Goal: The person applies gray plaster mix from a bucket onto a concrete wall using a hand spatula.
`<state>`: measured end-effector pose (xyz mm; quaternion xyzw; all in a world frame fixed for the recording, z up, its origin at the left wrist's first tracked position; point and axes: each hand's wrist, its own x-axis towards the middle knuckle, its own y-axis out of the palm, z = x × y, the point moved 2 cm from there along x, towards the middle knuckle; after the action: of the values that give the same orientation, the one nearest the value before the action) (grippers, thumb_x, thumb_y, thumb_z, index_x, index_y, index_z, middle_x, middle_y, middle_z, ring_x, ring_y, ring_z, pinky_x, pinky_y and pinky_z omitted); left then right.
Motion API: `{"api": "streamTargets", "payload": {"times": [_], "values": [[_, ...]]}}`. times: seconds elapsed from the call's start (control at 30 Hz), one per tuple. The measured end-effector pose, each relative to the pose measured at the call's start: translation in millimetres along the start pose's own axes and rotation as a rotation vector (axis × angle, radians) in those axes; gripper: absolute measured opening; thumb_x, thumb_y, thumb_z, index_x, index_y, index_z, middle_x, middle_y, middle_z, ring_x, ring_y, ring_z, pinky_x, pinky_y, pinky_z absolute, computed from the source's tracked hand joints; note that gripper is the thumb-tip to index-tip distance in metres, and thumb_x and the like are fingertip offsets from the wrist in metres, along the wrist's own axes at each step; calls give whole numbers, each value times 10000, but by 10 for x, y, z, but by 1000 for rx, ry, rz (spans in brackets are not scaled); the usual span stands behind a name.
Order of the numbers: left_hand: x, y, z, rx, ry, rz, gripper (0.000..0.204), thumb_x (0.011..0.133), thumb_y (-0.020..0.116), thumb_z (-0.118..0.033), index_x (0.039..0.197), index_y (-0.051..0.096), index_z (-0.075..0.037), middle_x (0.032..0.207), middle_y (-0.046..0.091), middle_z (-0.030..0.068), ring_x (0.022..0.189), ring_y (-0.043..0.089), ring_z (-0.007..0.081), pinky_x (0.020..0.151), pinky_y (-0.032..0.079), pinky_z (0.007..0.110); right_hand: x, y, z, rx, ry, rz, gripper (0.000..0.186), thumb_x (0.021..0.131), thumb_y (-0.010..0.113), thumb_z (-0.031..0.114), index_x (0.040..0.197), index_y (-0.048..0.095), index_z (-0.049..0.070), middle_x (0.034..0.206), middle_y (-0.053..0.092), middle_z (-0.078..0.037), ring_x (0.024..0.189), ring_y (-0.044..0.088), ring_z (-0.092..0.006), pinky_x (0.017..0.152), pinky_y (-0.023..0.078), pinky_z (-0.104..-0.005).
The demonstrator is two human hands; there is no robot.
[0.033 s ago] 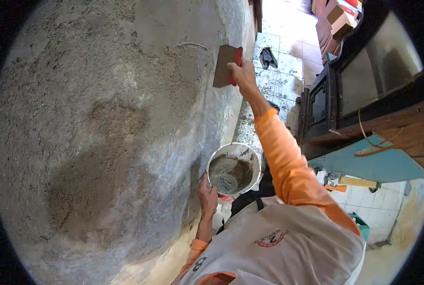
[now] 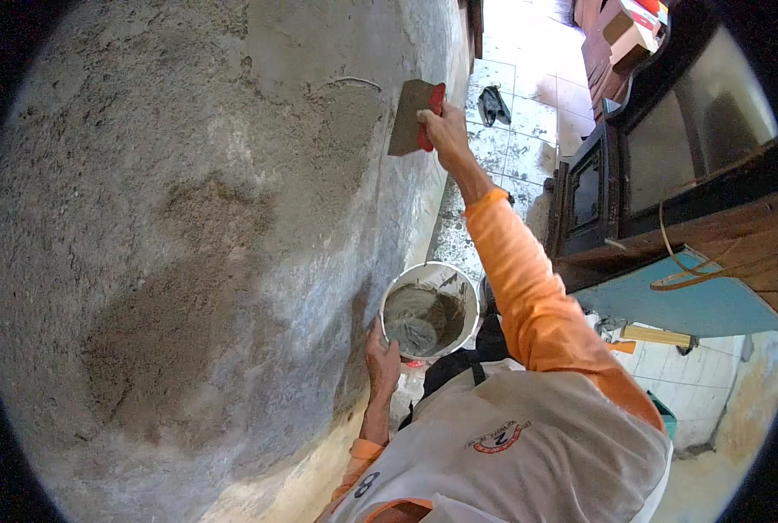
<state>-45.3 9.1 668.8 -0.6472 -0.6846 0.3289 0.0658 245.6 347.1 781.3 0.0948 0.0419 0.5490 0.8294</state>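
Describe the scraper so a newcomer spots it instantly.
Find the big rough grey wall filling the view's left, then follow the orange right sleeve up beside it. The right grip holds the scraper: a wide, flat grey-brown blade. Its red handle sets it apart from the round white bucket lower in the picture.

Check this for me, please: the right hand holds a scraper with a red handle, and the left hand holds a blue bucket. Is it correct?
Not quite: the bucket is white, not blue, as the head view shows. The right hand does hold a red-handled scraper, and the left hand holds the bucket.
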Motion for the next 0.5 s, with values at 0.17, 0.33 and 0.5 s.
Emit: {"api": "streamTargets", "payload": {"times": [0.17, 0.33, 0.5], "values": [[0, 34, 131, -118, -28, -7, 681, 876, 585, 45, 1548, 476, 4, 1472, 577, 274, 1354, 569, 391, 1144, 417, 413, 253, 393, 214, -13, 43, 178, 237, 906, 698, 136, 1043, 722, -55, 869, 679, -67, 740, 602, -160, 662, 488, -329], [-114, -3, -268, -162, -62, -6, 703, 894, 576, 65, 1578, 445, -24, 1547, 511, 213, 1269, 612, 308, 928, 542, 370, 98, 524, 531, 57, 34, 248, 213, 936, 687, 85, 1096, 725, -52, 919, 694, -61, 787, 625, -150, 703, 511, -304], [-133, -34, -104, -174, -37, -5, 661, 918, 582, 2, 1564, 443, -9, 1565, 458, 234, 1090, 704, 306, 653, 665, 374, -186, 724, 1011, 106, -146, 276, 183, 955, 649, 96, 1046, 722, -45, 869, 693, -59, 711, 615, -152, 623, 499, -317]]}}
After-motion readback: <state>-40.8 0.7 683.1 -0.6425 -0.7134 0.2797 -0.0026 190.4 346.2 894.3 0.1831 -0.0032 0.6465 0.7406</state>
